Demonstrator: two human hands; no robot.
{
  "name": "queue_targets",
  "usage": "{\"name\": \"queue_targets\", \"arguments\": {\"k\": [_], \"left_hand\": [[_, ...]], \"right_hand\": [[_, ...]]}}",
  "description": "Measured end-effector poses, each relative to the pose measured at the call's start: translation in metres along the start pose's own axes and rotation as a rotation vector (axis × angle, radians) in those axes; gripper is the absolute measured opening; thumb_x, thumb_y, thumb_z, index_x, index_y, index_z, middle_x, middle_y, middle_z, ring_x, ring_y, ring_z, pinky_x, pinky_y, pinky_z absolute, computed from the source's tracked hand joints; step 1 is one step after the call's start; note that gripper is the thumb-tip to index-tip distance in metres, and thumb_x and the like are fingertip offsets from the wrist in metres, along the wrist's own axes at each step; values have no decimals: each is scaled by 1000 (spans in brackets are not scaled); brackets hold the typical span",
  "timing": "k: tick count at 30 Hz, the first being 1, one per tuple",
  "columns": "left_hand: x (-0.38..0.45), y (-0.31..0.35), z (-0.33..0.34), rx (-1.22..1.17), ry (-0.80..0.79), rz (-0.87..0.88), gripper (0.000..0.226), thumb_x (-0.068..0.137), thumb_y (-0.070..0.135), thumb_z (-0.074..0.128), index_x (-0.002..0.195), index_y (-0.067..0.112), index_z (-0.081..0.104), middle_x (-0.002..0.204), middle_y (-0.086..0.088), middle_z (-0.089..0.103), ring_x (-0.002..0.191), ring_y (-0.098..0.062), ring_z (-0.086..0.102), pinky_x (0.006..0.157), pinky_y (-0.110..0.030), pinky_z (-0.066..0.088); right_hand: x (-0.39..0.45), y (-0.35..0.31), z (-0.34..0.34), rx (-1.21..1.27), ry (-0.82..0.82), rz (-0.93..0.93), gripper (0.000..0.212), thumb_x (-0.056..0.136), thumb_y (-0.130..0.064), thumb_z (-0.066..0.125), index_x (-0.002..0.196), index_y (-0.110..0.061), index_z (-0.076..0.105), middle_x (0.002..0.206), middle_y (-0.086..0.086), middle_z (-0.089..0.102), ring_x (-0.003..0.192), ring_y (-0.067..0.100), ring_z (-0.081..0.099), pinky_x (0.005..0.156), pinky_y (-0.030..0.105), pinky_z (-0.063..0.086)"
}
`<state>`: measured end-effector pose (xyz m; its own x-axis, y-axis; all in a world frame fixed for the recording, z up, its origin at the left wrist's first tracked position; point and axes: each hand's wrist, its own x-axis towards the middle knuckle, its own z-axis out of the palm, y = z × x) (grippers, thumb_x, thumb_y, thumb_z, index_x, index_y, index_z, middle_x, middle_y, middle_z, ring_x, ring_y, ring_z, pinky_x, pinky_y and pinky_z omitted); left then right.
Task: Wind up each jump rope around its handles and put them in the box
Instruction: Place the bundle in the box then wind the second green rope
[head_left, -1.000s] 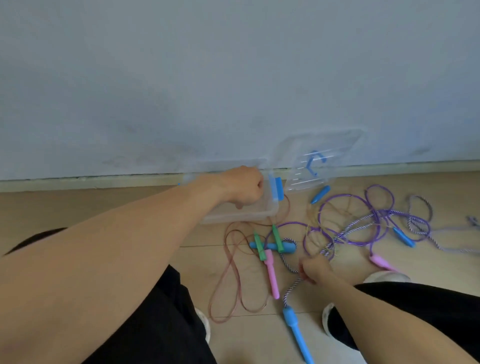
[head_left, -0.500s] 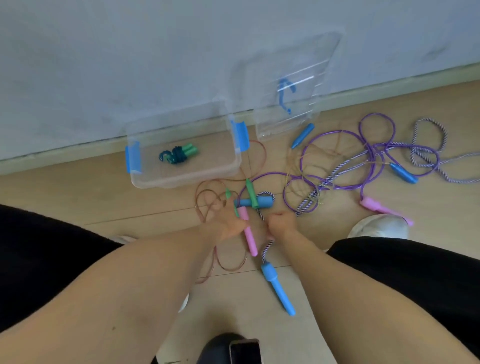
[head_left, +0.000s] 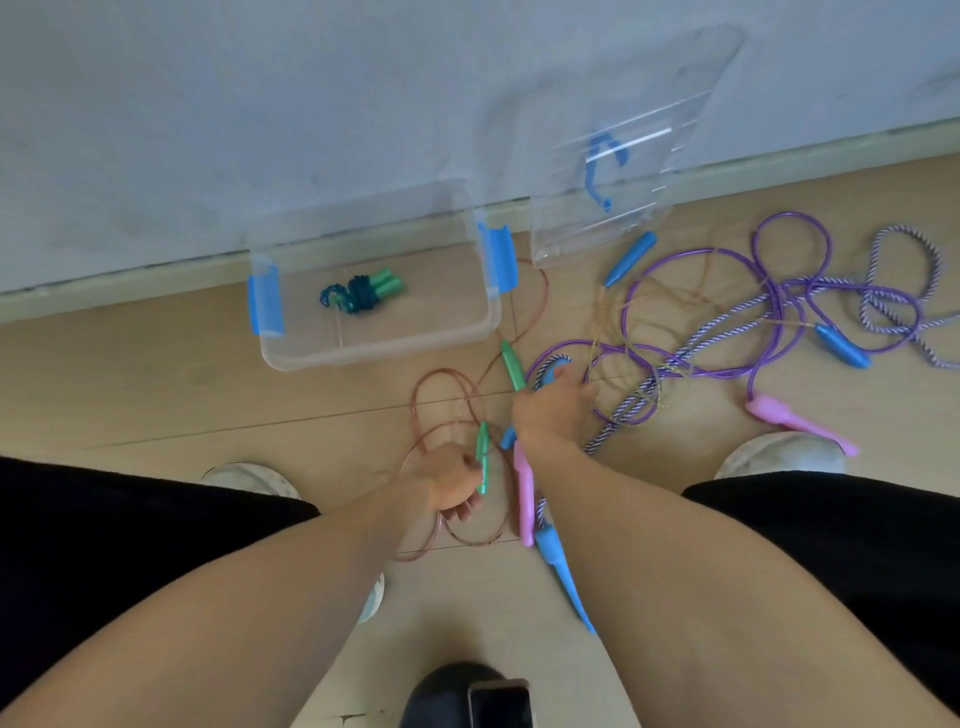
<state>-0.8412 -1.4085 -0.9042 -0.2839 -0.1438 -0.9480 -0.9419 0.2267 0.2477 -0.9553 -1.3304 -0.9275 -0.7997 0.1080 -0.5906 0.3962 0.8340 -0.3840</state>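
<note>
Since a moment ago, the left hand (head_left: 449, 486) has lifted one green handle (head_left: 483, 457) of the brown rope (head_left: 441, 410), fingers curled round it. The right hand (head_left: 553, 408) now reaches the second green handle (head_left: 512, 365); its grip seems unclosed, though the view is poor. With one wound rope (head_left: 363, 292) in the box (head_left: 374, 348) by the wall, winding the next can begin.

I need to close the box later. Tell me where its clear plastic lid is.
In the head view, the clear plastic lid with a blue handle leans against the wall at upper right, just right of the clear plastic box.
</note>
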Motion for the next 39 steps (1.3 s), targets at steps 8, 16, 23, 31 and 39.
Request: {"name": "queue_targets", "arguments": {"k": [8, 16, 23, 31, 39], "left_hand": [[-4, -45, -52, -159, 388, -136, 29, 95, 24, 48, 93, 0, 65, 77, -18, 67, 63, -32, 68, 51, -29, 54], [-11, -81, -66, -622, 443, -244, 16, 97, 12, 50, 110, 6, 55, 99, -10, 66, 79, -21, 65, 63, -26, 47], [-46, -78, -55, -640, 9, -184, 26, 93, 19, 50, 70, 8, 59, 89, -12, 77, 74, -28, 69, 63, -30, 51], [-33, -100, -59, -385, -26, -182, 20, 82, 6, 54, 86, 3, 73, 92, -7, 74, 72, -21, 64, 61, -30, 54], [-24, -91, -73, -636, 712, -54, 14, 85, 14, 52, 79, 10, 64, 73, -7, 61, 74, -31, 62, 67, -33, 49]], "right_hand": [[-20, -6, 28, -807, -203, -562, 40, 85, -15, 50, 124, -20, 60, 134, 7, 47, 129, 32, 33, 107, 51, 25], [-59, 3, 50, -726, -212, -538, 36, 87, -35, 50, 112, -14, 66, 120, 6, 57, 121, 29, 42, 102, 44, 29], [-71, -3, 69, -593, -369, -379, 62, 76, -53, 65, 122, -14, 53, 117, 8, 62, 112, 30, 59, 93, 39, 49], [-51, -10, 94, -368, -473, -167, 46, 80, -31, 69, 118, -10, 55, 115, 9, 64, 105, 30, 65, 81, 31, 53], [-77, -24, 51, 223, -1032, 146, 30, 88, 4, 66, 115, 2, 52, 111, 25, 66, 103, 39, 68, 77, 41, 61]]}}
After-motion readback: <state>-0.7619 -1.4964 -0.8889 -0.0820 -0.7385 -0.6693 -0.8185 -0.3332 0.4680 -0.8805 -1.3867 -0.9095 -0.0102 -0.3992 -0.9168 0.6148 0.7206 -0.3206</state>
